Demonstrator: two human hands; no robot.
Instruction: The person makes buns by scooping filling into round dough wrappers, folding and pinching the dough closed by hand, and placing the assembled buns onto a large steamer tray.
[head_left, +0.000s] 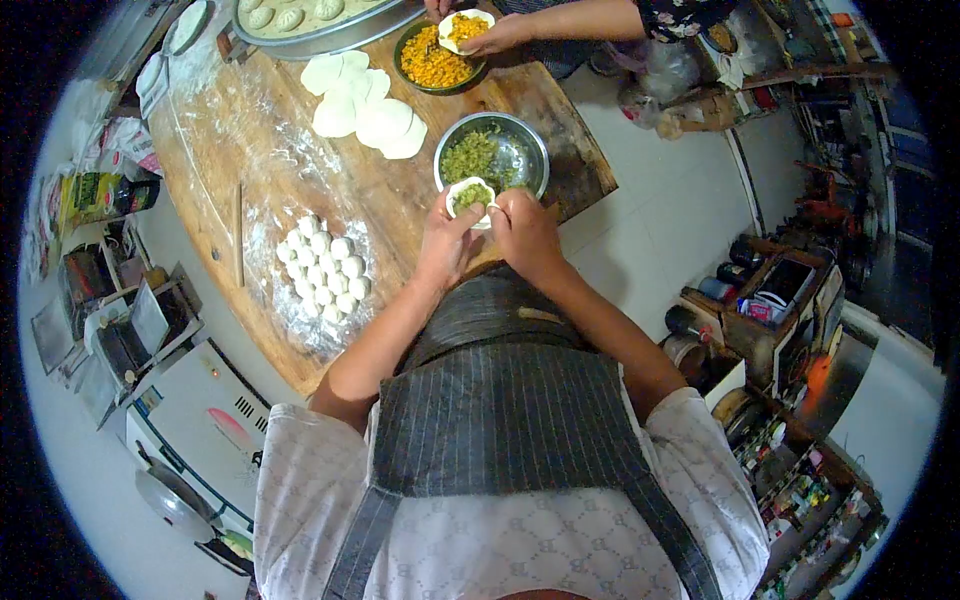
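I find the room tightest ahead and to the right: the bowl (520, 163) stands directly beyond the fingers, and the table (398, 212) runs out just beside the right hand (527, 232), with floor past that edge. Left of the left hand (446, 236) I have a stretch of bare wood before the dough balls (325, 270) (flour is scattered around them). The wrapper (452, 198) lies between both hands, left fingers cradling it from below, thumb over its near side, right fingers pinching its rim. Green filling (470, 197) sits inside.
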